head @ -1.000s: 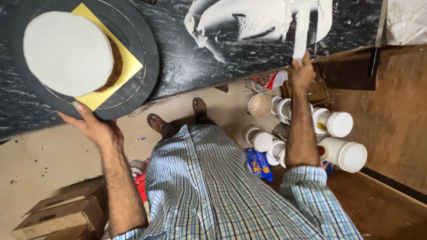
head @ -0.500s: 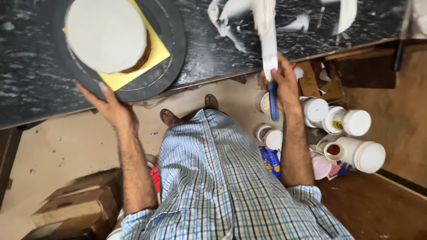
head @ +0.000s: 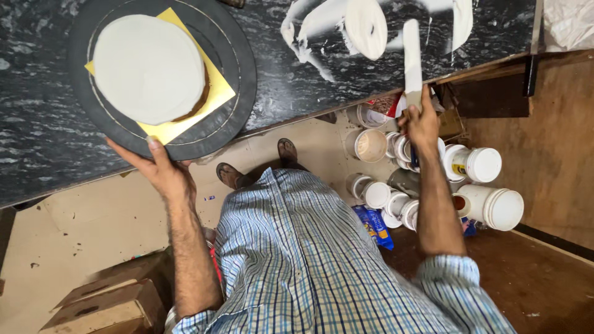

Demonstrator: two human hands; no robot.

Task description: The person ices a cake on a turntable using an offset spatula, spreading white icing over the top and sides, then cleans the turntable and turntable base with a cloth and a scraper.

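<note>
Head view: turntable rim is touched by the open left hand; white iced cake sits on it. Cream-coated spatula is gripped in the closed right hand, over the black countertop.

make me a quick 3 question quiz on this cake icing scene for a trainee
1. True or false: the left hand touches the rim of the black turntable.
2. What does the right hand hold? A) white-coated spatula B) whisk C) piping bag
3. What colour is the square board under the white cake?

Key: 1 true; 2 A; 3 yellow.
</note>
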